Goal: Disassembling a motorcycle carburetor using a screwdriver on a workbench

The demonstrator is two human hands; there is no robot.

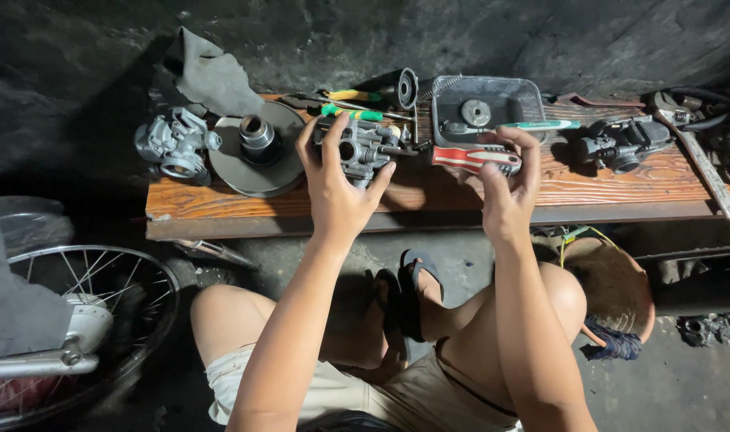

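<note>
Our left hand [338, 180] wraps around a grey metal carburetor [363, 148], fingers spread over its top and thumb on the right side, so the body stays steady just above the wooden counter [589, 186] with its round bore facing us. Our right hand [506, 180] closes on the red-and-white handle of a tool [473, 158], fingers curled over it and the thumb beneath, gripping it crosswise next to the carburetor; we cannot see its tip.

The counter serves as a low workbench in front of our bent knees, so parts lie within easy reach along it. A grey plastic tray [486, 100] behind the right hand holds a round metal piece and a green-handled tool, probably to keep small things from rolling away. To the left sit a round pulley disc [257, 152] and a second carburetor [173, 144], with a grey rag [209, 78] above them. A third carburetor [621, 144] rests to the right, a long wrench [705, 168] near it. A spoked wheel [85, 312] stands on the floor at our left.
</note>
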